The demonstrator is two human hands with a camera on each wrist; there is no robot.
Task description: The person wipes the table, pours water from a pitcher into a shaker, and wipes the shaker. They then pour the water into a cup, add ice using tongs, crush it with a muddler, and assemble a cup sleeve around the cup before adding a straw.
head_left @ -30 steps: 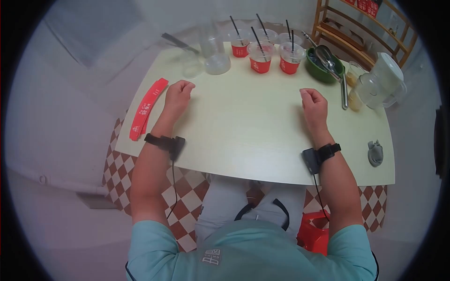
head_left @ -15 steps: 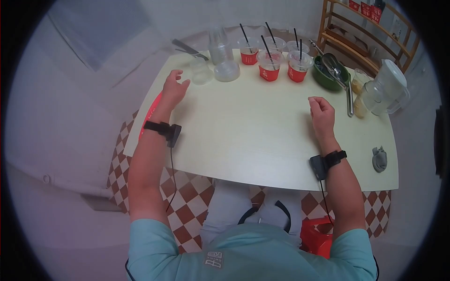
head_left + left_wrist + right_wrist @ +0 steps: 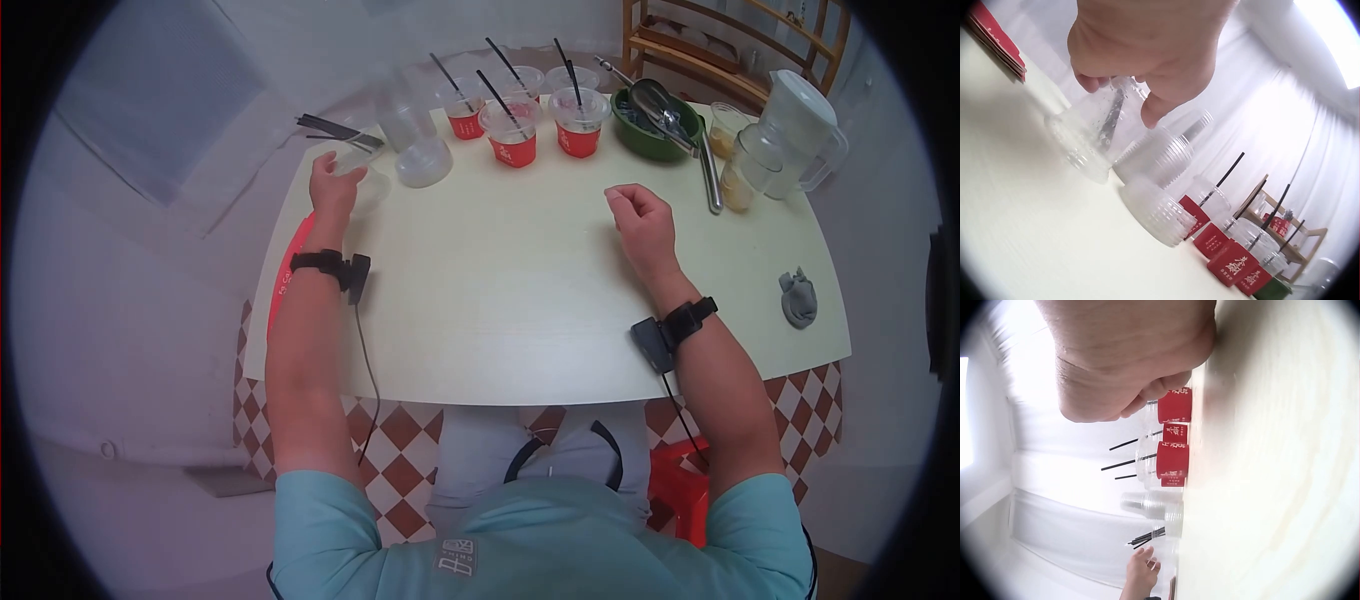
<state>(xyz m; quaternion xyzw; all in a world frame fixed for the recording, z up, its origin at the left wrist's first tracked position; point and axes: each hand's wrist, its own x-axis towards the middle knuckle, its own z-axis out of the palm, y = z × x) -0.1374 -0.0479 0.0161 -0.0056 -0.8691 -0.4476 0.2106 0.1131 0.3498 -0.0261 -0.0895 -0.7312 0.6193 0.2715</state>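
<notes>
My left hand point(image 3: 335, 190) reaches out at the far left of the table. In the left wrist view its thumb and fingers are spread apart at the top of an upside-down clear plastic cup point(image 3: 1079, 140). A tall stack of clear cups point(image 3: 1160, 153) and a short stack of clear lids point(image 3: 1157, 209) stand just beyond. Red paper cup sleeves point(image 3: 290, 270) lie partly hidden under the left forearm. My right hand point(image 3: 645, 230) rests at the right of the table, fingers loosely curled and holding nothing.
Several red-sleeved cups point(image 3: 514, 150) with black straws stand at the back. Right of them are a green bowl point(image 3: 650, 143) with metal utensils, a clear pitcher point(image 3: 800, 135) and a grey cloth point(image 3: 798, 300). Black straws point(image 3: 345, 132) lie at the back left.
My left hand has moved forward from beside the red sleeves to the upside-down cup, its fingers spreading. The right hand stays in about the same place; the head view has shifted.
</notes>
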